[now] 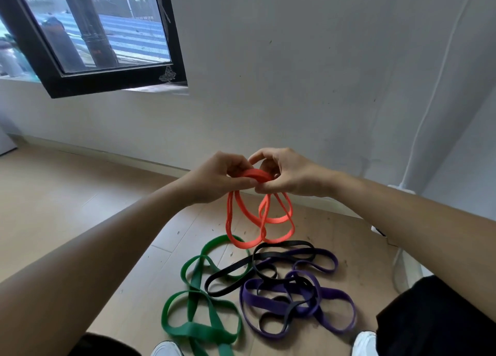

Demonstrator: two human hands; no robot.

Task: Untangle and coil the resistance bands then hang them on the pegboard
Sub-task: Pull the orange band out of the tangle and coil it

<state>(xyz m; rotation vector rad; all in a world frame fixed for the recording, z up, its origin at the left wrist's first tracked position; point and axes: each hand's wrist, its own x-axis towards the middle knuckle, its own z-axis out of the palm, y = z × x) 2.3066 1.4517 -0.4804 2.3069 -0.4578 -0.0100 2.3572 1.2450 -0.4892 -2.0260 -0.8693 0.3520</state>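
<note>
I see both arms reaching fwd, bare, converging mid-frame from lower L & R. L hand (pixel 214 178) and R hand (pixel 291 175) meet at the same height, fingertips nearly touching. L hand's fingers are curled round the orange band (pixel 255 173), thumb underneath. R hand pinches the same band w/ thumb & curled fingers, index arched above. Wrists approx straight, palms facing each other.

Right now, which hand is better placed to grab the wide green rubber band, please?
Left hand, probably: the wide green rubber band lies on its side; it and the right hand grip the thin orange band.
</note>
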